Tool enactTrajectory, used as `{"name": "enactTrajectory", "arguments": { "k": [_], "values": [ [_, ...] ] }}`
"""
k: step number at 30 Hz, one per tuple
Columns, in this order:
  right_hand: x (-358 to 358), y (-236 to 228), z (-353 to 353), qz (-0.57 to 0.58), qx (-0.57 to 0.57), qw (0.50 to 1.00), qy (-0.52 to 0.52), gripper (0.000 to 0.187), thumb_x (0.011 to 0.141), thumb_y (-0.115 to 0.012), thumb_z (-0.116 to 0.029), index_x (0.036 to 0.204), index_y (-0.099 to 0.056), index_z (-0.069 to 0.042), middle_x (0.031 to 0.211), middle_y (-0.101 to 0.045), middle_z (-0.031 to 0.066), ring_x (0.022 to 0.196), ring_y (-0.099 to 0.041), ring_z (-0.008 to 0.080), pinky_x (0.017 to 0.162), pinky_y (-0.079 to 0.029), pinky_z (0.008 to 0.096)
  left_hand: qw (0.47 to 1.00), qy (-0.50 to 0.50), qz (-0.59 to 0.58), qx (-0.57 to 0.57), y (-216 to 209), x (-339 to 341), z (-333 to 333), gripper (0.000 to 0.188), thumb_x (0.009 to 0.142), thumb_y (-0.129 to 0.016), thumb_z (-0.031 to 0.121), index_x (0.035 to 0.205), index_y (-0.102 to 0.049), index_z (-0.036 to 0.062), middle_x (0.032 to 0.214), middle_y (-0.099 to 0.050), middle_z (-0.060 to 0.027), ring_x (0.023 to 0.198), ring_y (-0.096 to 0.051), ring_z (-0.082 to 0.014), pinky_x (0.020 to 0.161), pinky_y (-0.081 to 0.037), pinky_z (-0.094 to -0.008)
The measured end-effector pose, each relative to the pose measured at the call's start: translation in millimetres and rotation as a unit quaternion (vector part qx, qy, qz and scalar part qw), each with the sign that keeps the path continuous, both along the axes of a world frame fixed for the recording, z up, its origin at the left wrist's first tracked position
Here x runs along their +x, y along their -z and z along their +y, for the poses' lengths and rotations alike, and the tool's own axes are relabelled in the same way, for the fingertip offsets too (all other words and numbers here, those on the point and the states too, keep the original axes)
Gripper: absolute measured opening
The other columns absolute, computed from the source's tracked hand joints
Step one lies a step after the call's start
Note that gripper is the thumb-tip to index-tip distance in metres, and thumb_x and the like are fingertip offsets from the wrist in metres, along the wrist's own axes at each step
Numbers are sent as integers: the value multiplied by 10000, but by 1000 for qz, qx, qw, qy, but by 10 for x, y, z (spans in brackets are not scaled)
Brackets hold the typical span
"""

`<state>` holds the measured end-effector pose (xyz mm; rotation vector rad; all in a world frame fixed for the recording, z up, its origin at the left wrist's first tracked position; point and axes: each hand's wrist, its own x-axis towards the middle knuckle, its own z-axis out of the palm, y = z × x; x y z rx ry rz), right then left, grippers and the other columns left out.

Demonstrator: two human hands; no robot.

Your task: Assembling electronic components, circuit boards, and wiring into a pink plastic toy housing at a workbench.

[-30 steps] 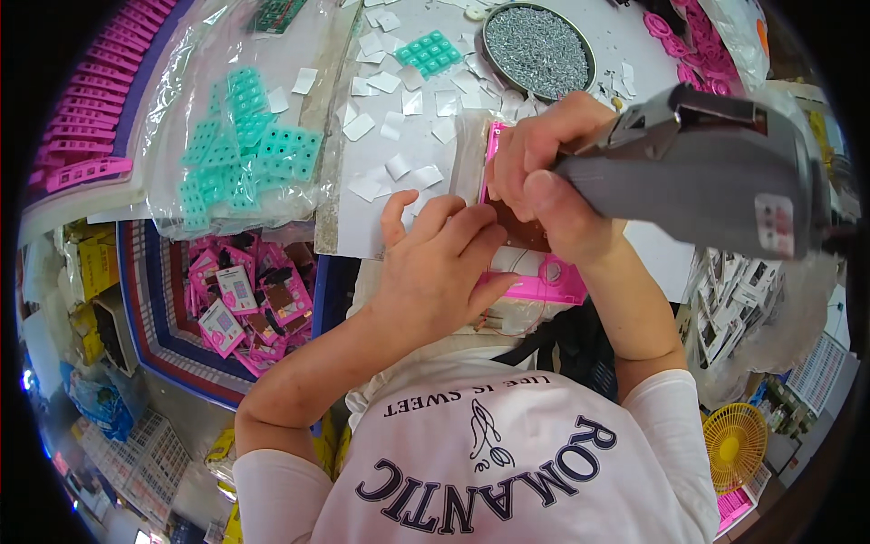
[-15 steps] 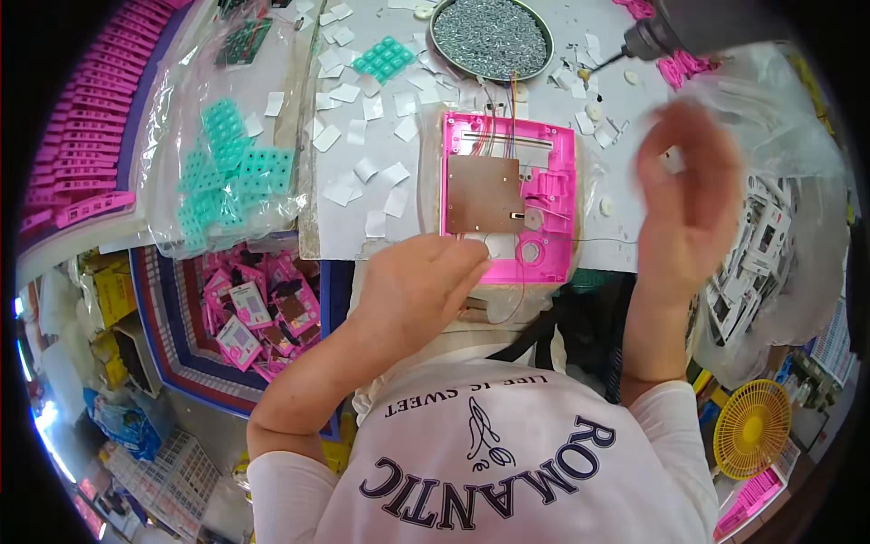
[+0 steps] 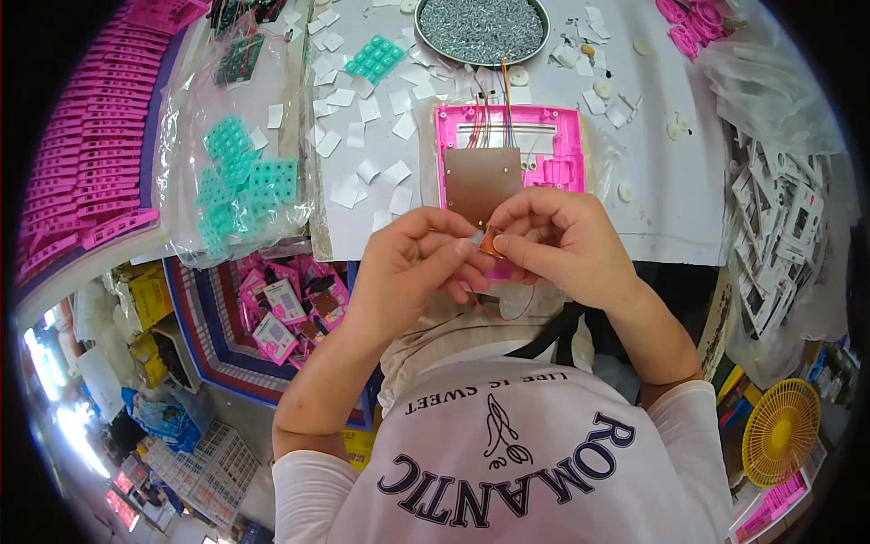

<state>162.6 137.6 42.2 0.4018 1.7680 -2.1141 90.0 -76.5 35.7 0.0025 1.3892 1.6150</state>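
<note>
A bright pink plastic housing (image 3: 569, 122) lies open-side up on the bench, with a brown circuit board (image 3: 478, 181) in it and coloured wires (image 3: 507, 113) running out past its far edge. Over its near edge my two hands meet. Between thumb and forefinger, my right hand (image 3: 566, 243) pinches a small flat orange-brown piece (image 3: 490, 242). Fingertips closed, my left hand (image 3: 412, 258) holds a small whitish piece (image 3: 478, 237) right beside it. Whether the two pieces are joined I cannot tell. My fingers cover the housing's near part.
Beyond the housing stands a round tray of screws (image 3: 483, 34). White paper squares (image 3: 367, 172) and a teal keypad sheet (image 3: 375, 60) lie left of it, more teal keypads (image 3: 272, 179) on plastic. A crate (image 3: 213, 340) of pink units sits lower left; white plastic parts (image 3: 775, 240) lie at right.
My right hand has come in from the right to join my left at the housing, and now pinches the orange-brown piece. The hanging screwdriver at upper right has gone out of view.
</note>
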Motion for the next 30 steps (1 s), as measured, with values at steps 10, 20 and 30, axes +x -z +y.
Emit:
{"name": "enactTrajectory", "arguments": {
  "k": [10, 20, 30],
  "values": [
    [-10, -45, -43, 10, 92, 996, -4, 109, 909, -716, -63, 981, -700, 19, 763, -707, 37, 638, -631, 57, 567, -499, 228, 997, 46, 35, -50, -63, 33, 32, 186, 1025, -622, 87, 1168, -630, -32, 907, -751, -113, 730, -724, -134, 605, -553, -237],
    [41, -13, -122, 82, 169, 982, 3, 112, 899, -722, -78, 961, -698, 12, 746, -719, 69, 644, -674, 99, 596, -526, 249, 820, 74, 539, -180, 54, 234, 178, 101, 895, -686, 54, 979, -633, 33, 574, -579, -53, 478, -582, -133, 481, -447, -296],
    [35, -17, -95, 33, 168, 985, -4, 113, 901, -731, -63, 975, -694, 15, 731, -702, 44, 608, -618, 63, 564, -485, 241, 905, 64, 401, -130, -4, 93, 61, 39, 880, -654, 17, 908, -626, 20, 537, -494, 16, 481, -432, -36, 473, -338, -242]
  ]
}}
